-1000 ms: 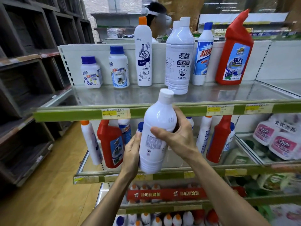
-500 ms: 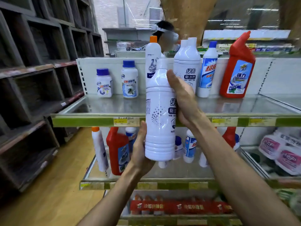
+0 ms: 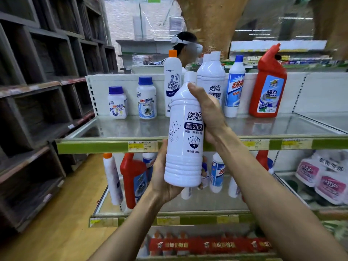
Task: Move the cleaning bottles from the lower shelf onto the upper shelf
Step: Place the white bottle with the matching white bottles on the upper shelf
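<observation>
My right hand (image 3: 209, 112) is wrapped round the top half of a white bottle (image 3: 185, 140), with my thumb up near its neck. My left hand (image 3: 163, 178) cups the bottom of it from the left, with the fingers curled round the back. The bottle stands straight up in the air, label facing me, in front of the green edge of the upper shelf (image 3: 113, 132). I cannot tell if it touches that edge. On the upper shelf behind it stand a small jar (image 3: 117, 102), a taller jar (image 3: 146, 98), an orange-cap bottle (image 3: 172, 81), two white twins (image 3: 212, 78) like mine, a blue-cap bottle (image 3: 234, 87) and a red bottle (image 3: 268, 85) at the right end. Down on the lower shelf (image 3: 197, 204) more are waiting: a thin bottle (image 3: 112, 178), a low red bottle (image 3: 133, 181) and a blue-label bottle (image 3: 216, 172). Pink packs (image 3: 320, 178) sit to the right of them. Dark racks (image 3: 47, 91) run along the left, over a wood floor (image 3: 56, 223). A person (image 3: 185, 46) with a headset is behind the shelves.
</observation>
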Demonstrator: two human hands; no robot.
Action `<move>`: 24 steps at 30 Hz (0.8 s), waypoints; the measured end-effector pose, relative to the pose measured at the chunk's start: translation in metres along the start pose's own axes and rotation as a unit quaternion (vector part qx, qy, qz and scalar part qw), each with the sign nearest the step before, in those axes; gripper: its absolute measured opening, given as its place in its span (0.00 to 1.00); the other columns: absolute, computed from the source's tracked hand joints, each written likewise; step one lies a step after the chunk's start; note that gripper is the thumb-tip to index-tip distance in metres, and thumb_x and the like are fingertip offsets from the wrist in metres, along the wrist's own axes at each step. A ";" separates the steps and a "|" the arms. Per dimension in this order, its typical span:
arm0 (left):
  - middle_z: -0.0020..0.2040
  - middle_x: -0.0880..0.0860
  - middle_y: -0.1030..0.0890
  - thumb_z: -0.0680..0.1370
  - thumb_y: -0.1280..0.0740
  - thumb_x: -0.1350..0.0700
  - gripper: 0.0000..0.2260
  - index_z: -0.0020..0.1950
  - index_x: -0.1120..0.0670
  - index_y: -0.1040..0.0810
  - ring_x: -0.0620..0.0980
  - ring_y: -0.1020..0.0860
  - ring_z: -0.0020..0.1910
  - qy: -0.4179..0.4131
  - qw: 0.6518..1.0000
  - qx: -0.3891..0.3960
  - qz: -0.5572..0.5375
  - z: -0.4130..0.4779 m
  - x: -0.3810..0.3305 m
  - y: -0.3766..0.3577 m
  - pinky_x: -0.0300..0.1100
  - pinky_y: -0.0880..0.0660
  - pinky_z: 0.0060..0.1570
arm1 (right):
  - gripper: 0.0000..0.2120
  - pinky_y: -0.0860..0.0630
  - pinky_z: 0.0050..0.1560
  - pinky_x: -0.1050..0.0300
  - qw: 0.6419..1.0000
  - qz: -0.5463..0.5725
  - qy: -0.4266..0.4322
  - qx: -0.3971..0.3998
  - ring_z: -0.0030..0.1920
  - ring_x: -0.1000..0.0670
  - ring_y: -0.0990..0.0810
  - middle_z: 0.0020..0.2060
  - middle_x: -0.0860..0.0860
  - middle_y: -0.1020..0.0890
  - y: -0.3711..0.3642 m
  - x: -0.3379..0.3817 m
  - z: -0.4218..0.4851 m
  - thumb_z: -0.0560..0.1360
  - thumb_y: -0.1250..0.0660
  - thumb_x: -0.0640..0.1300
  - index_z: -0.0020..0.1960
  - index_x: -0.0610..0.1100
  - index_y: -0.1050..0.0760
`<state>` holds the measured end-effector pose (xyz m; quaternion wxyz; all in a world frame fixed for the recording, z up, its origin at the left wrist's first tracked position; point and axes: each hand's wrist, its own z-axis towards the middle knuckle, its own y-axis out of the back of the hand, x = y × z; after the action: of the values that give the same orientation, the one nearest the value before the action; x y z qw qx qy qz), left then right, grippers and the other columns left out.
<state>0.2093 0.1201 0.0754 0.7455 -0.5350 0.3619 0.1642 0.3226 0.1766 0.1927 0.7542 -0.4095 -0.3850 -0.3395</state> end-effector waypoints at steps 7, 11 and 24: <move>0.52 0.44 0.14 0.63 0.24 0.35 0.33 0.61 0.49 0.24 0.42 0.16 0.50 -0.154 0.869 -0.119 0.454 0.012 -0.025 -0.029 0.35 0.21 0.45 | 0.15 0.19 0.44 0.51 0.985 -0.107 0.129 -0.027 0.41 0.49 0.17 0.40 0.50 0.15 0.011 0.026 0.017 0.75 0.30 0.49 0.57 0.42 0.23; 0.50 0.45 0.14 0.71 0.24 0.49 0.21 0.61 0.54 0.22 0.42 0.15 0.49 -0.182 0.855 -0.101 0.475 0.034 -0.037 -0.044 0.33 0.22 0.45 | 0.08 0.21 0.42 0.56 0.979 -0.147 0.143 -0.015 0.40 0.52 0.16 0.40 0.52 0.15 0.018 0.049 0.027 0.78 0.30 0.48 0.54 0.45 0.22; 0.50 0.49 0.15 0.73 0.25 0.64 0.21 0.65 0.61 0.23 0.36 0.17 0.45 -0.152 0.864 -0.089 0.471 0.127 -0.041 -0.062 0.30 0.23 0.46 | 0.14 0.21 0.54 0.45 0.940 -0.223 0.213 -0.149 0.43 0.51 0.19 0.41 0.48 0.15 0.068 0.075 0.083 0.73 0.29 0.60 0.43 0.49 0.19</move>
<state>0.2664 0.2196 0.1683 0.5748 -0.3331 0.4367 0.6066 0.3891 0.2646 0.2640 0.6539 -0.3394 -0.2415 -0.6316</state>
